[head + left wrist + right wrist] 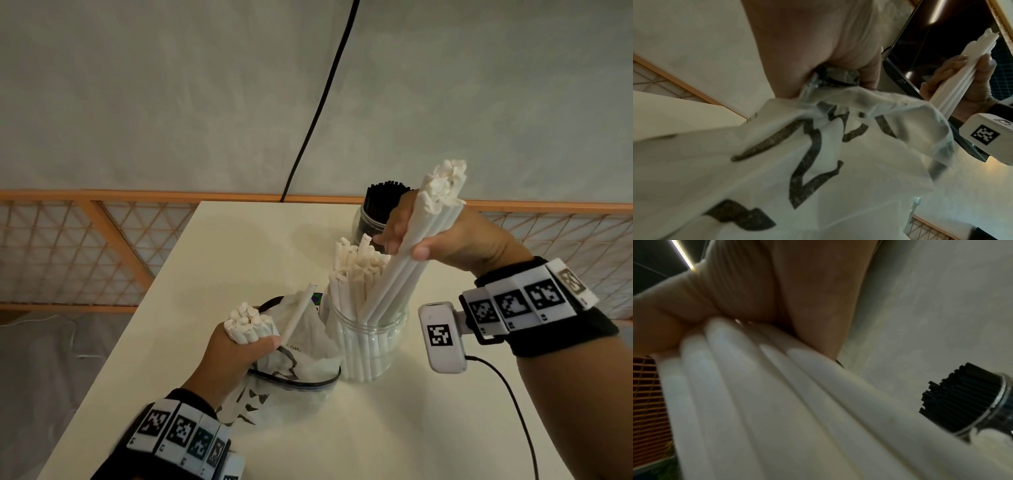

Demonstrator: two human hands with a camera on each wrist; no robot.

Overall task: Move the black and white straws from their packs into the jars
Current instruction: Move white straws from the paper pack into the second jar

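My right hand [442, 236] grips a bundle of white straws [407, 260], tilted, with its lower ends inside the clear jar [368, 346] that holds several white straws. The same bundle [777, 402] fills the right wrist view. My left hand [236, 349] grips a second bunch of white straws [248, 323] together with the top of the printed plastic pack [301, 342], from which one loose straw [298, 313] sticks up. The pack [797, 162] hangs below my left hand in the left wrist view. A jar of black straws [376, 209] stands behind my right hand.
Everything stands on a cream table [239, 246] against a grey wall. A black cable [322, 99] runs down the wall. A wooden lattice rail [85, 240] borders the table on both sides. My wrist camera's cable [507, 387] trails over the table's right part.
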